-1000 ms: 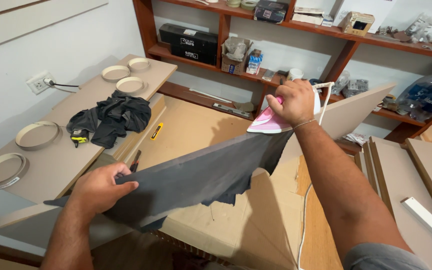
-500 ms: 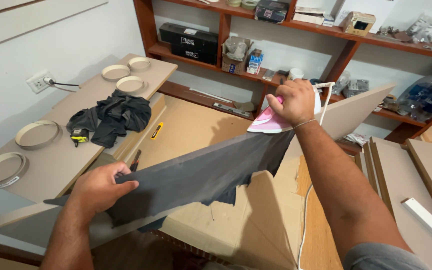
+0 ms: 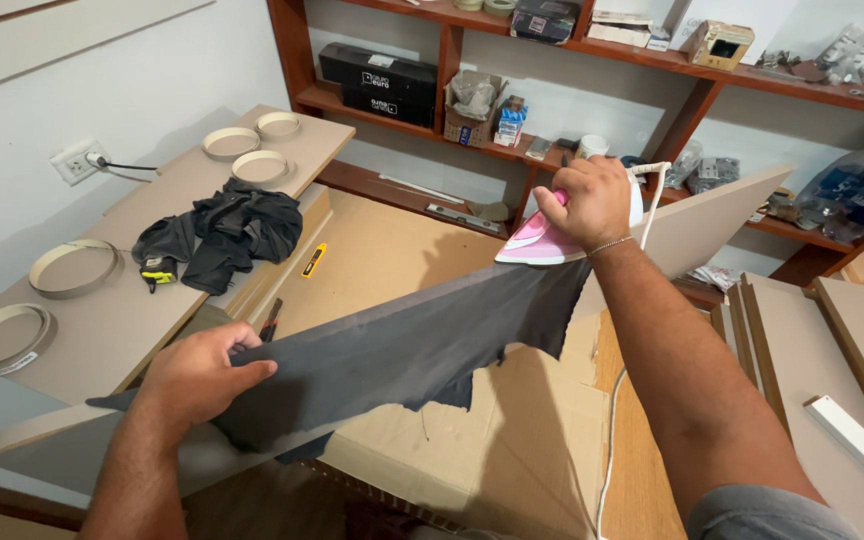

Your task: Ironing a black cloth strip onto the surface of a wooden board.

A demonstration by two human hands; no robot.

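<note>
- a dark grey cloth [image 3: 392,350] is stretched along the edge of a long board [image 3: 712,215], over the cardboard-covered worktop [image 3: 392,260].
- the near end of the cloth is pinned flat under the left hand [image 3: 197,375], grip closed on it.
- a pink iron [image 3: 542,238] is held by its handle in the right hand [image 3: 587,200], grip wrapped tight, sole on the cloth's far end.
- the cloth looks soft, light and limp; it is best taken by its ends.
- the iron is likely hot: handle only.
- a small cardboard box [image 3: 472,110] on the shelf holds crumpled bags.

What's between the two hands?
In the head view, dark grey cloth stretches along a board edge from left hand to right hand gripping a pink iron.
</note>
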